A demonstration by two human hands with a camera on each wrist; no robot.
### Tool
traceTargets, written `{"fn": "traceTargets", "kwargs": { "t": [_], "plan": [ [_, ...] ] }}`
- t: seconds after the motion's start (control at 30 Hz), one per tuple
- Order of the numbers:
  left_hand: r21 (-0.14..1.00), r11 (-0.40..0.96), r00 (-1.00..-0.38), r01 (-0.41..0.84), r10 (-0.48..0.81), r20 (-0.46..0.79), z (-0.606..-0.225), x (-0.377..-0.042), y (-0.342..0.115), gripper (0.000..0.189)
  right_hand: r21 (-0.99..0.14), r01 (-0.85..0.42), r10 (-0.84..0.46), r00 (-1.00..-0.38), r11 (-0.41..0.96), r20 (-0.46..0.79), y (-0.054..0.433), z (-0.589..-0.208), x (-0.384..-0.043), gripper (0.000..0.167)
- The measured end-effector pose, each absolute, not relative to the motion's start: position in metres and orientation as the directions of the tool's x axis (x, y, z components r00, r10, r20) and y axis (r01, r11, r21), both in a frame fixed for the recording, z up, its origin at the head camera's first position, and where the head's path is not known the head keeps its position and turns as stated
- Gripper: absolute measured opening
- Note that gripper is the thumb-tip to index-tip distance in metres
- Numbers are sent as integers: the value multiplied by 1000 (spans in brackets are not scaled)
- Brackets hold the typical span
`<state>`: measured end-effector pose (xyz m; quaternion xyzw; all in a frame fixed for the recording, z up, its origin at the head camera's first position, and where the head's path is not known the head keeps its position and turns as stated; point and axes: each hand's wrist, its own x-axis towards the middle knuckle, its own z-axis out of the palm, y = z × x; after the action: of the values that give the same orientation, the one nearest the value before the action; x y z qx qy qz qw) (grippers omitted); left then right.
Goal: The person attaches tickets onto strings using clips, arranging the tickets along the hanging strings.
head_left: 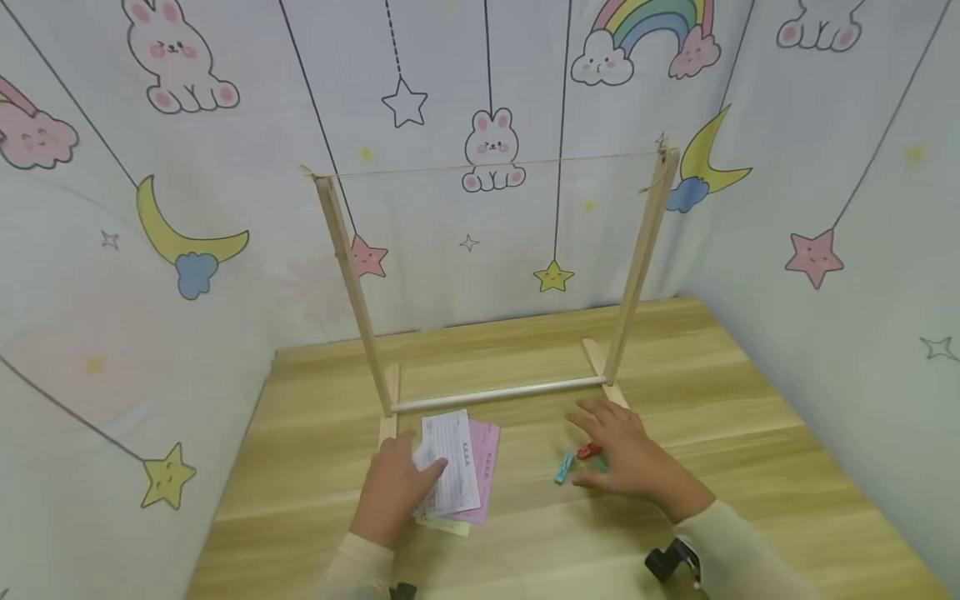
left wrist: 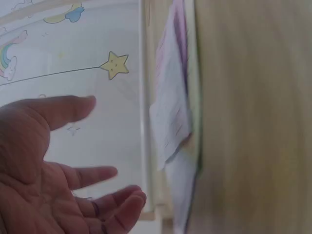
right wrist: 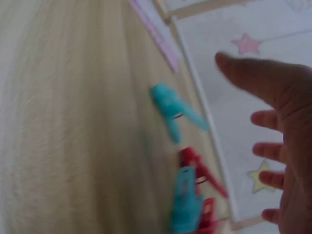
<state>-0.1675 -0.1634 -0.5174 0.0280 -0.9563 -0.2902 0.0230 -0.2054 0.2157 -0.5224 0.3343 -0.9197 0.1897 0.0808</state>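
My left hand (head_left: 396, 483) hovers at the left side of a small stack of printed slips, its fingers spread and holding nothing. White slips (head_left: 450, 467) lie on top, a pink slip (head_left: 487, 467) sticks out on the right, and a yellow-green slip (head_left: 450, 526) shows below. To the right, my right hand (head_left: 622, 450) is spread over several small clothespins, apart from them. A blue clothespin (head_left: 564, 468) and a red clothespin (head_left: 589, 451) show beside its fingers. In the right wrist view, blue (right wrist: 170, 107) and red clothespins (right wrist: 197, 168) lie loose on the table.
Behind the slips stands a wooden frame with a left post (head_left: 352, 292) and right post (head_left: 641, 267). A thin string (head_left: 450, 169) joins their tops, and a white rod (head_left: 498, 393) joins their bases. Cartoon-printed walls enclose the wooden table (head_left: 525, 550).
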Motion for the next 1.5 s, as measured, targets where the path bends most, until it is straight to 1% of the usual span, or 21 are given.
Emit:
{"fn": "traceTargets", "kwargs": {
  "t": [0.1,0.23,0.33,0.47,0.63,0.77,0.83,0.9,0.93,1.0,1.1,1.17,1.27,1.4,1.5],
  "plan": [
    [571,812,-992,-118,-119,-36,-527,-175,-153,73,-310,-652,-594,-758,692,268,218,-540,-215,81],
    [544,824,-986,-161,-160,-50,-532,-181,-143,72,-324,-633,-579,-774,703,257,218,-560,-224,71],
    [515,838,-983,-177,-179,-47,-531,-183,-139,70,-350,-635,-569,-772,689,282,216,-569,-228,64],
    [515,835,-980,-192,-192,-53,-532,-183,-139,64,-359,-654,-568,-756,666,326,211,-573,-227,56],
    [526,819,-973,-229,-214,-91,-536,-182,-142,56,-386,-646,-552,-763,658,337,206,-575,-218,40],
    [523,817,-970,-242,-213,-117,-536,-182,-142,42,-395,-647,-537,-762,653,362,203,-577,-212,29],
    [517,821,-970,-243,-211,-121,-536,-183,-141,37,-391,-648,-530,-761,654,373,202,-578,-210,26],
    [524,815,-969,-247,-216,-121,-535,-183,-138,38,-392,-644,-527,-764,657,372,201,-580,-208,24],
    [524,813,-967,-254,-224,-121,-536,-183,-137,42,-387,-645,-526,-763,658,377,200,-581,-207,23],
    [526,805,-961,-275,-248,-122,-537,-182,-134,55,-378,-645,-528,-763,664,373,200,-583,-205,22],
    [518,803,-955,-293,-276,-112,-538,-185,-131,73,-351,-647,-528,-759,677,381,198,-582,-205,26],
    [516,806,-955,-290,-278,-103,-538,-188,-129,76,-331,-645,-523,-759,689,389,198,-580,-205,32],
    [547,793,-960,-267,-266,-84,-540,-191,-131,68,-310,-633,-508,-764,709,398,198,-579,-203,37],
    [618,745,-964,-251,-253,-86,-541,-191,-136,56,-298,-621,-499,-771,724,395,198,-580,-202,34],
    [645,725,-965,-241,-247,-82,-542,-191,-140,46,-302,-626,-499,-768,719,402,198,-581,-203,31]
  ]
}}
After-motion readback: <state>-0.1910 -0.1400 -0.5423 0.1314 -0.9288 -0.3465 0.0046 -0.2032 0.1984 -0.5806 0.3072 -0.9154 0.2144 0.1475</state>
